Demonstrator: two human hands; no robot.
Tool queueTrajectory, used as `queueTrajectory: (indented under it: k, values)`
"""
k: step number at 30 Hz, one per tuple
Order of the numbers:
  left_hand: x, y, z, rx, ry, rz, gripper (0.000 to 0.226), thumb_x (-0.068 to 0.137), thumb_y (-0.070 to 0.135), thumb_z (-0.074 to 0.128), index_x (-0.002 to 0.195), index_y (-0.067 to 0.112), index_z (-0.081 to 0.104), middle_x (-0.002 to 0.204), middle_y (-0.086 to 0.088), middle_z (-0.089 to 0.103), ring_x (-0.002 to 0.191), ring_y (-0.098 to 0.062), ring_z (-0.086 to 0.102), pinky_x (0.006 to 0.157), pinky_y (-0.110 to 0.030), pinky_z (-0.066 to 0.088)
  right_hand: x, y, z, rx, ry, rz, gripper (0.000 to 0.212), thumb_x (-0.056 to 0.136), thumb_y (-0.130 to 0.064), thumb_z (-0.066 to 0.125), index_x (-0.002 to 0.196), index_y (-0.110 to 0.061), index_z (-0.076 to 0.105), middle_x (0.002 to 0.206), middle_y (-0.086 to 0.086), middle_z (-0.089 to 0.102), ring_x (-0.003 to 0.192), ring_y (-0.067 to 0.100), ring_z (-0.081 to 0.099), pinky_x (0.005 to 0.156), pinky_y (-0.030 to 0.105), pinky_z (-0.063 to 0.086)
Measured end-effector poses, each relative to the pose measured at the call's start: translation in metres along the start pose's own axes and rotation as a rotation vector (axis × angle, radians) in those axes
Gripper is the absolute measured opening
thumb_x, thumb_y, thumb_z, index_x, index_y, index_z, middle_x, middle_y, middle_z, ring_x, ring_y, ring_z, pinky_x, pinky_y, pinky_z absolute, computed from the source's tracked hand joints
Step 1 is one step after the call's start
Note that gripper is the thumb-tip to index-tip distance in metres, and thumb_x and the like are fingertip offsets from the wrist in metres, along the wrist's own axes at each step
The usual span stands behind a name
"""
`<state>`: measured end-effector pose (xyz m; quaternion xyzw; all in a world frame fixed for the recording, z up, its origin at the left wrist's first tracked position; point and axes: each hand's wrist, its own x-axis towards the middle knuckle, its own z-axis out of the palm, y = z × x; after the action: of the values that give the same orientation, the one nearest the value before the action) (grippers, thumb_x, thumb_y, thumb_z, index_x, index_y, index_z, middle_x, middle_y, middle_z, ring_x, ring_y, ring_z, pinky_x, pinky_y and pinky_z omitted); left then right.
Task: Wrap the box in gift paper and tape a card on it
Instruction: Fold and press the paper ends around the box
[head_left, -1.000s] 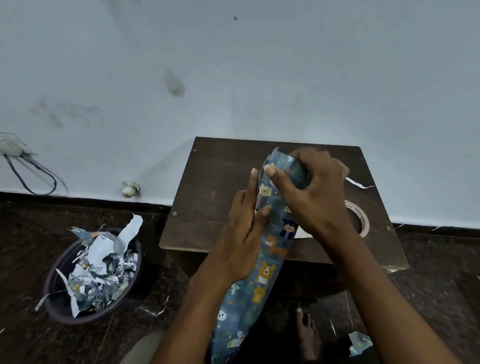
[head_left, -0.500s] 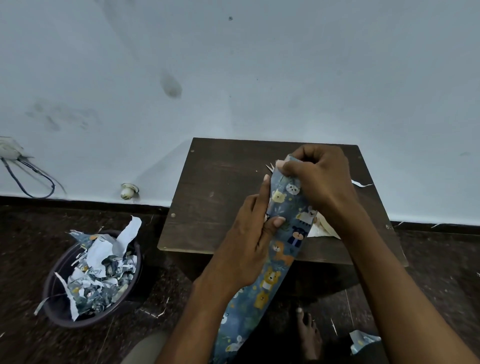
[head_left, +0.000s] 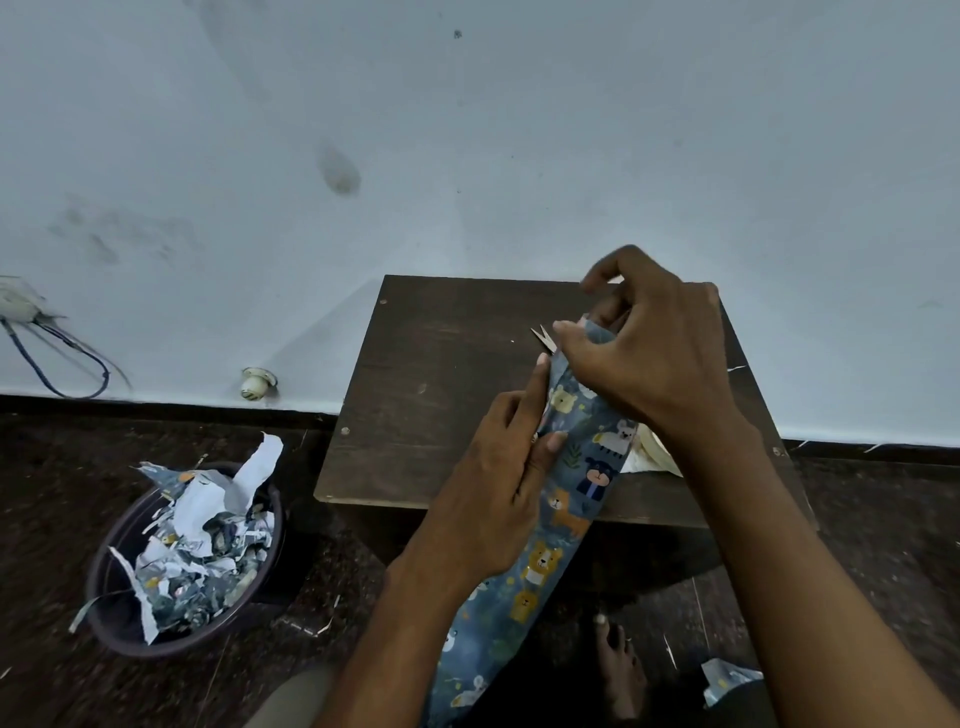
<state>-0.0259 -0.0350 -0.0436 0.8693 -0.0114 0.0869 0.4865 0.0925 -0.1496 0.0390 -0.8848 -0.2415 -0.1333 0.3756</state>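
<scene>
Over the near edge of the small dark wooden table (head_left: 441, 374), a long blue gift-paper roll with cartoon animals (head_left: 561, 499) slants toward the person. Right hand (head_left: 649, 358) pinches its far end; left hand (head_left: 498, 483) lies flat-fingered against its left side. Dark round bin of paper scraps (head_left: 182, 561) sits on the floor, left.

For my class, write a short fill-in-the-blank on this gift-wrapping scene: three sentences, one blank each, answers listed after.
1. The gift paper on the long wrapped box is printed with cartoon ____.
2. The right hand pinches the paper at the box's far end, above the dark wooden ____.
3. Paper scraps fill a round ____ on the floor to the person's left.

Missing words: animals; table; bin
</scene>
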Motion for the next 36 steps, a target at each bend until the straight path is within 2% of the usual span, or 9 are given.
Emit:
queueTrajectory:
  k: [3, 7, 10, 16, 22, 25, 29, 32, 36]
  values:
    - [0.0, -0.001, 0.001, 0.008, -0.009, 0.009, 0.06, 0.107, 0.051, 0.028, 0.159, 0.046, -0.001, 0.134, 0.01, 0.042, 0.12, -0.01, 0.054, 0.096, -0.038, 0.053, 0.0, -0.002, -0.003, -0.028, -0.004, -0.018, 0.021, 0.07, -0.031, 0.062, 0.087, -0.026, 0.073, 0.063, -0.014, 0.063, 0.065, 0.007, 0.063, 0.095, 0.049, 0.049]
    - [0.0, 0.001, 0.002, 0.025, -0.018, 0.003, 0.06, 0.107, 0.05, 0.029, 0.16, 0.044, 0.0, 0.131, 0.012, 0.042, 0.118, -0.01, 0.053, 0.094, -0.037, 0.053, 0.001, -0.001, -0.004, -0.116, -0.083, -0.028, 0.025, 0.073, -0.05, 0.066, 0.086, -0.031, 0.075, 0.07, -0.019, 0.062, 0.073, 0.005, 0.062, 0.096, 0.037, 0.04]
    - [0.0, 0.001, 0.002, 0.03, -0.015, -0.002, 0.06, 0.107, 0.05, 0.029, 0.16, 0.043, 0.002, 0.131, 0.011, 0.042, 0.113, -0.011, 0.055, 0.091, -0.038, 0.053, 0.001, -0.002, -0.008, -0.21, -0.213, -0.073, 0.032, 0.067, -0.057, 0.065, 0.087, -0.033, 0.075, 0.073, -0.022, 0.059, 0.077, 0.006, 0.062, 0.096, 0.041, 0.044]
    - [-0.001, 0.001, 0.002, 0.041, -0.001, -0.01, 0.059, 0.107, 0.049, 0.028, 0.16, 0.042, 0.004, 0.13, 0.011, 0.042, 0.108, -0.011, 0.056, 0.088, -0.032, 0.051, 0.0, -0.004, -0.014, -0.216, -0.178, -0.104, 0.008, 0.069, -0.026, 0.078, 0.077, -0.026, 0.08, 0.073, -0.012, 0.072, 0.072, 0.017, 0.066, 0.091, 0.045, 0.052]
    - [-0.001, 0.0, 0.002, 0.02, 0.008, -0.011, 0.06, 0.106, 0.049, 0.028, 0.16, 0.042, 0.003, 0.127, 0.012, 0.042, 0.105, -0.008, 0.054, 0.083, -0.02, 0.049, 0.005, 0.011, -0.01, -0.067, -0.149, -0.042, 0.018, 0.076, -0.009, 0.073, 0.084, -0.023, 0.08, 0.067, -0.017, 0.064, 0.062, -0.003, 0.061, 0.062, 0.005, 0.044]
    - [0.0, -0.001, 0.001, 0.003, 0.028, -0.01, 0.06, 0.107, 0.049, 0.028, 0.16, 0.042, 0.001, 0.123, 0.011, 0.043, 0.098, -0.009, 0.053, 0.08, -0.019, 0.047, 0.006, 0.016, -0.007, 0.17, -0.124, 0.099, 0.025, 0.082, -0.001, 0.069, 0.095, -0.019, 0.079, 0.081, -0.011, 0.074, 0.077, 0.001, 0.069, 0.064, 0.007, 0.049]
    - [0.001, -0.003, 0.002, -0.041, 0.076, -0.027, 0.058, 0.109, 0.042, 0.031, 0.161, 0.038, 0.005, 0.117, 0.012, 0.045, 0.097, -0.006, 0.054, 0.082, -0.012, 0.042, 0.006, 0.016, -0.006, 0.462, -0.151, 0.274, 0.016, 0.092, -0.021, 0.073, 0.108, -0.018, 0.073, 0.082, -0.007, 0.076, 0.08, 0.005, 0.073, 0.074, 0.03, 0.059]
    - [0.004, -0.011, 0.0, -0.087, 0.175, -0.067, 0.054, 0.111, 0.036, 0.033, 0.162, 0.033, 0.013, 0.129, 0.008, 0.05, 0.117, -0.002, 0.053, 0.098, -0.011, 0.038, 0.001, 0.016, 0.001, 0.629, -0.09, 0.319, 0.04, 0.084, -0.044, 0.071, 0.115, -0.019, 0.068, 0.099, -0.001, 0.074, 0.094, 0.012, 0.071, 0.079, 0.029, 0.057]
    - [0.008, -0.02, -0.003, -0.214, 0.273, -0.14, 0.055, 0.107, 0.045, 0.037, 0.159, 0.038, 0.023, 0.142, 0.014, 0.049, 0.131, -0.001, 0.05, 0.11, -0.031, 0.041, -0.019, 0.013, 0.018, 0.647, -0.073, 0.392, 0.076, 0.067, -0.067, 0.071, 0.126, -0.022, 0.058, 0.123, 0.004, 0.06, 0.114, 0.02, 0.061, 0.089, 0.033, 0.055]
